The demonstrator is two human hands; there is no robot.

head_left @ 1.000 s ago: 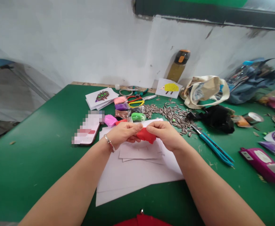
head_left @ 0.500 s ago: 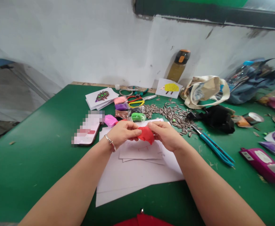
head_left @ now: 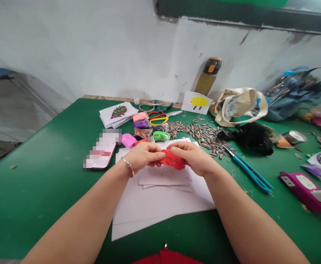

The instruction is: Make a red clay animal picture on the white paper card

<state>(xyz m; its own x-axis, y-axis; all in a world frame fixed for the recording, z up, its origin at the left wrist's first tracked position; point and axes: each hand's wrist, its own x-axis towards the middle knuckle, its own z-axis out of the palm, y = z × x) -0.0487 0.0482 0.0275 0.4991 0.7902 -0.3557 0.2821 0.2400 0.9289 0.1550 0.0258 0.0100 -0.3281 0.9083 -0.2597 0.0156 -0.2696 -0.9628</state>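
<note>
A flattened, uneven piece of red clay point(head_left: 173, 160) is held between my two hands above the white papers point(head_left: 160, 205). My left hand point(head_left: 148, 156) pinches its left edge between thumb and fingers. The thumb and fingers of my right hand point(head_left: 189, 156) are closed on its right side. Faint red marks show on the small sheet point(head_left: 163, 178) below. Just behind my left hand lie packets of clay, among them a pink one point(head_left: 128, 140) and a green one point(head_left: 161, 136).
A phone point(head_left: 102, 152) lies left of the papers. Behind are scissors point(head_left: 160, 119), sunflower seeds point(head_left: 201, 134) and a bottle point(head_left: 208, 77). To the right are a blue cutter point(head_left: 250, 170), a black cloth item point(head_left: 255, 139), a cream bag point(head_left: 240, 106) and a magenta case point(head_left: 303, 187).
My right thumb and fingers have shifted slightly left over the red clay. The clay now looks wider and flatter, with its lower edge spread to the right.
</note>
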